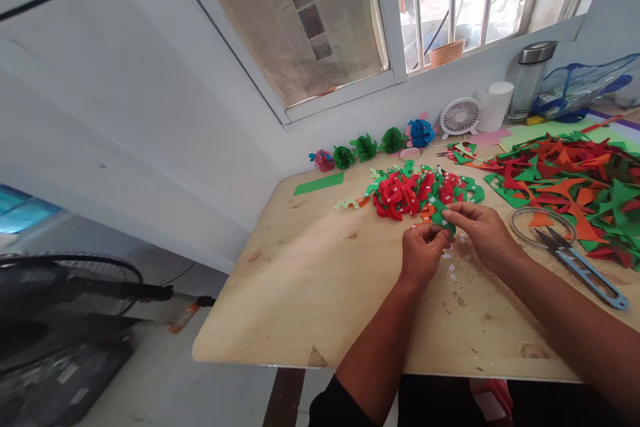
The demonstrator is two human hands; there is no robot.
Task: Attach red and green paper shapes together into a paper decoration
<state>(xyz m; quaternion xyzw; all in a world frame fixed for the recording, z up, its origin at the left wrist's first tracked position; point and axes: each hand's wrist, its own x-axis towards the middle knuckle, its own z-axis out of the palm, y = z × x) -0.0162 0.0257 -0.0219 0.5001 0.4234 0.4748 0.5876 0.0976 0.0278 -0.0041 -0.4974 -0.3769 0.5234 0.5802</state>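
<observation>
A green paper cutout (440, 212) is held between both hands just above the table. My left hand (423, 250) pinches its lower end. The fingertips of my right hand (480, 230) grip its upper part. Right behind the hands lies a pile of red paper cutouts (397, 193) mixed with green ones, many bearing small white squares. Several small white squares (451, 269) are scattered on the wood below my hands. One pale green cutout (347, 203) lies at the pile's left side.
Blue-handled snips (585, 270) and a clear ring of tape (520, 227) lie right of my hands, by a heap of paper scraps (565, 180). Folded paper figures (367, 147), a small fan (460, 117) and a glass bottle (531, 83) line the wall. A green strip (319, 183) lies on the wooden table (300, 280).
</observation>
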